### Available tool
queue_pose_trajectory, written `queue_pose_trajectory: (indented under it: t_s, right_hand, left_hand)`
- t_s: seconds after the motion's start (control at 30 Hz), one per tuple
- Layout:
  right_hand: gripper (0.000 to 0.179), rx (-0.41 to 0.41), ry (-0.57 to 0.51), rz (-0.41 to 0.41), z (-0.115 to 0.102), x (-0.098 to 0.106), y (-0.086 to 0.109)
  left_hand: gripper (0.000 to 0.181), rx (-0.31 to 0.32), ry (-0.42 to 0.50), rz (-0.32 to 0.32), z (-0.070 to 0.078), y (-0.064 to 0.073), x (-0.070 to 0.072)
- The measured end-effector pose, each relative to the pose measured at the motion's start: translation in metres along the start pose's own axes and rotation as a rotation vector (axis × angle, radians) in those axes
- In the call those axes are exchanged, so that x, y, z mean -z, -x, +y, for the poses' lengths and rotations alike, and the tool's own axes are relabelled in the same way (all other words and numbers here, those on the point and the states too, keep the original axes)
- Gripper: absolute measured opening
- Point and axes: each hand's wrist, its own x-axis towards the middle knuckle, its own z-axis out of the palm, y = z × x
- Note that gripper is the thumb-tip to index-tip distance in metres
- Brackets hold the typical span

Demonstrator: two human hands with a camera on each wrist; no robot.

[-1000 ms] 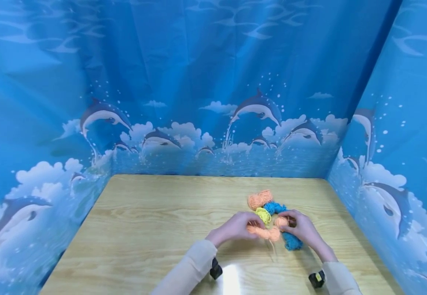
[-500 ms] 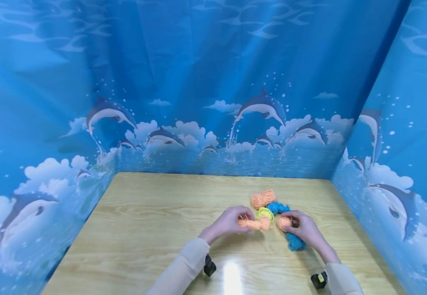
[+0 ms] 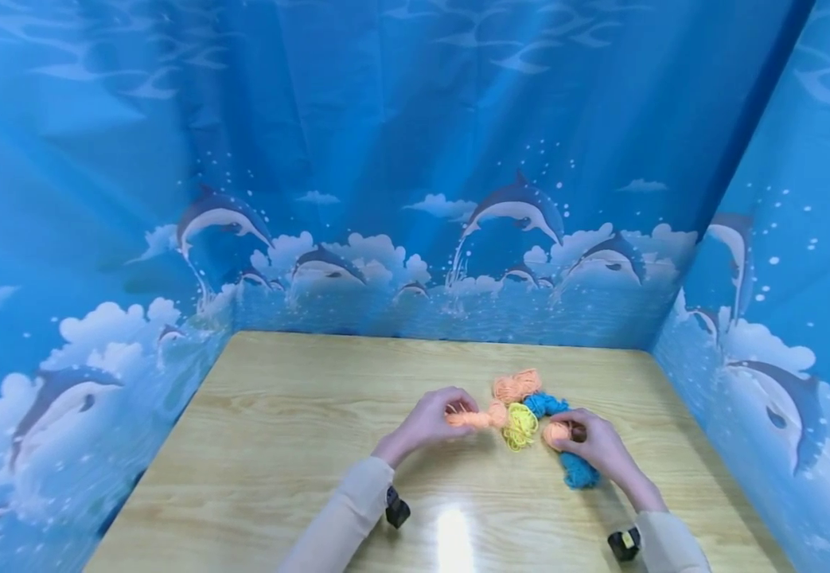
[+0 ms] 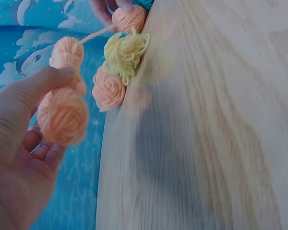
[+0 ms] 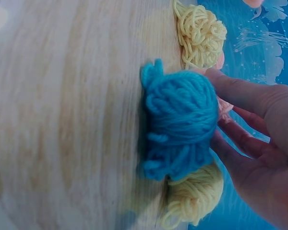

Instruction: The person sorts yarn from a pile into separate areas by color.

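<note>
My left hand (image 3: 434,420) holds a peach yarn skein (image 4: 63,117) between thumb and fingers, its narrow tied middle under the thumb. From its far end a strand runs to a peach yarn ball (image 4: 129,18), which my right hand (image 3: 599,442) pinches at the right of the group. A loose yellow yarn bundle (image 3: 520,427) lies between the two hands. In the right wrist view a teal yarn bundle (image 5: 182,124) stands in front of the right fingers and partly hides what they grip.
Behind the hands, another peach skein (image 3: 517,386) and a blue yarn bundle (image 3: 545,404) lie on the wooden table (image 3: 300,446). A second yellow bundle (image 5: 197,194) shows below the teal one. Dolphin-printed blue curtains (image 3: 357,199) border the table.
My left hand has moved left and a little away with its peach skein, uncovering the yellow bundle. My right hand stays at nearly the same spot, still pinching the peach ball.
</note>
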Motion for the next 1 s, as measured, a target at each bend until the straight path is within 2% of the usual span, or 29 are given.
queue_pose_trajectory:
  t_s: [0.2,0.37,0.63,0.8,1.0]
  right_hand:
    - [0.036,-0.016,-0.001,-0.018,0.000,0.000,0.001]
    - [0.036,-0.042,-0.005,-0.031,0.001,-0.002,0.001]
    - [0.036,-0.040,-0.006,-0.038,0.002,-0.001,0.001]
    - [0.036,-0.031,-0.005,-0.042,0.000,0.000,0.000]
    - [0.035,-0.003,0.004,-0.031,-0.002,0.001,-0.002]
  left_hand:
    - [0.025,0.040,0.010,0.026,-0.007,0.006,0.010]
    - [0.026,0.049,0.015,0.053,-0.013,0.011,0.016]
    - [0.029,0.077,0.058,0.111,-0.031,0.022,0.031]
    - [0.028,0.099,0.051,0.158,-0.043,0.033,0.044]
    - [0.026,0.133,0.059,0.192,-0.050,0.044,0.058]
